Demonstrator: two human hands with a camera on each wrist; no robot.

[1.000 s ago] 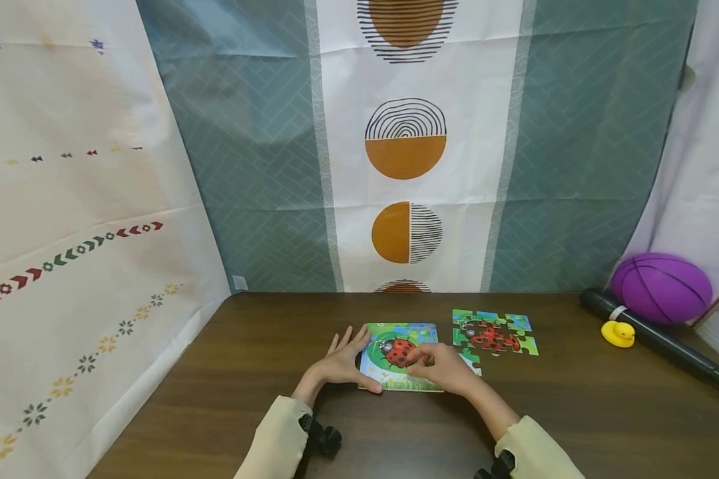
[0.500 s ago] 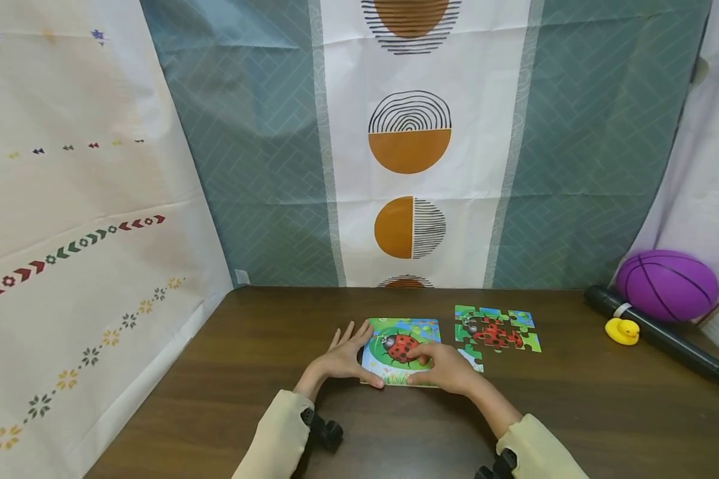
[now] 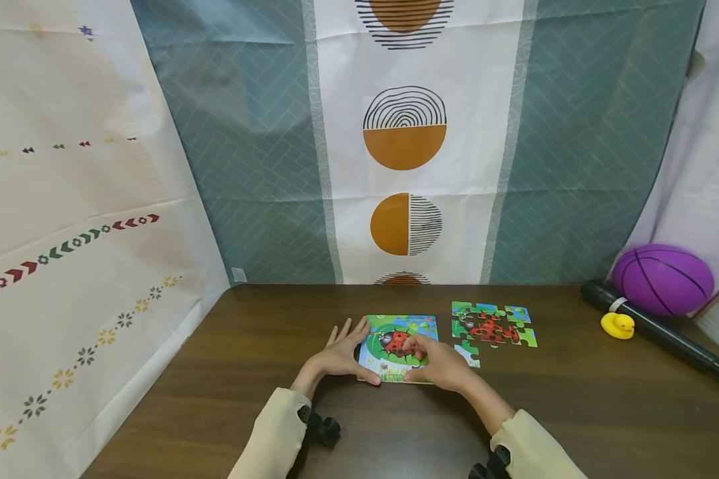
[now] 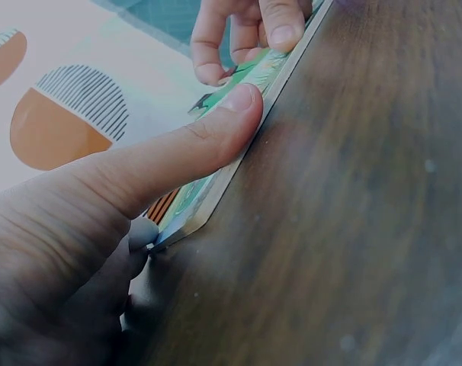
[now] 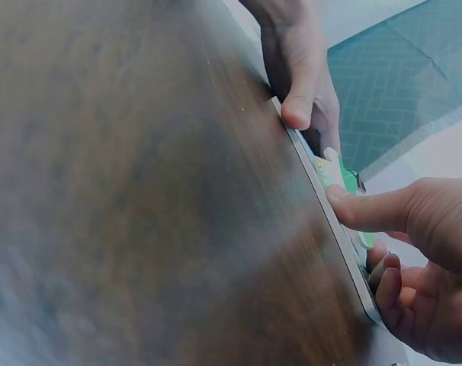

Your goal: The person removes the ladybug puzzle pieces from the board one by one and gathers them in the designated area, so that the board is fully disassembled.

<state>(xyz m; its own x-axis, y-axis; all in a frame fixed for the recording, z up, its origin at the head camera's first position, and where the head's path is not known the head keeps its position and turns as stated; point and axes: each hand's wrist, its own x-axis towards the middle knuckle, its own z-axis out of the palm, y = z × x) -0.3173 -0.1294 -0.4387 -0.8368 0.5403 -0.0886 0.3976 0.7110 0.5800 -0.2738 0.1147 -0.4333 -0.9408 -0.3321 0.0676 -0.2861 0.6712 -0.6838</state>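
A puzzle board (image 3: 389,371) with a ladybug picture lies on the table. My left hand (image 3: 337,359) spans its left side, fingers straight and spread, the thumb (image 4: 235,103) resting on its near edge. Over its right part is my right hand (image 3: 446,366); its thumb (image 5: 345,202) presses the near edge while the other fingers bend over the picture. In the right wrist view a green, dark-tipped bit (image 5: 351,180) stands up from the board near those fingers; whether they pinch it is hidden. Right of the board lie several interlocking puzzle pieces (image 3: 488,327) of the same picture.
A yellow rubber duck (image 3: 618,326), a long black tube (image 3: 665,339) and a purple ball (image 3: 663,279) stand at the right side of the wooden table (image 3: 216,399). Patterned cloth (image 3: 263,166) hangs behind the far edge.
The thumb of my right hand has parted from its index finger and moved to the board's near edge. My left hand stays at the left side. The head view has shifted slightly.
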